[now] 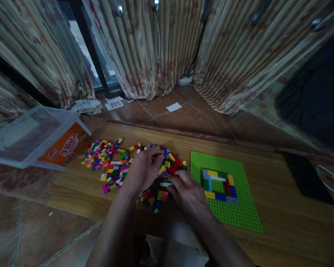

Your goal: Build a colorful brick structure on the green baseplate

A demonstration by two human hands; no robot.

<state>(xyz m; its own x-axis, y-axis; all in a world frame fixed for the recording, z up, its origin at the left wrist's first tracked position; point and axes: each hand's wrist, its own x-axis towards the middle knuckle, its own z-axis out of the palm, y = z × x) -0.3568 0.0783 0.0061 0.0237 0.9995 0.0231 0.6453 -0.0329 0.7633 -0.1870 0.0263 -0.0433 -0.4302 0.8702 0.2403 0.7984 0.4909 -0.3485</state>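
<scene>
My left hand [147, 168] reaches over the pile of loose toy bricks [119, 167], its fingers curled down and pressed together; whatever they grip is hidden. To its right, my right hand [188, 191] is closed in a pinch at the pile's right side. A long white brick [166, 183] shows between its thumb and fingertips. Beside that hand lies a green studded baseplate [233, 215]. On the plate stands a square frame of bricks [221, 197] in blue, yellow, grey, red, green and white, with an open middle.
A clear plastic box [30, 163] with an orange label stands at the left. A dark flat device [308, 178] and a white cable [327, 181] lie at the right of the wooden board [80, 202]. Striped curtains [144, 48] hang behind; papers [174, 107] lie on the tiles.
</scene>
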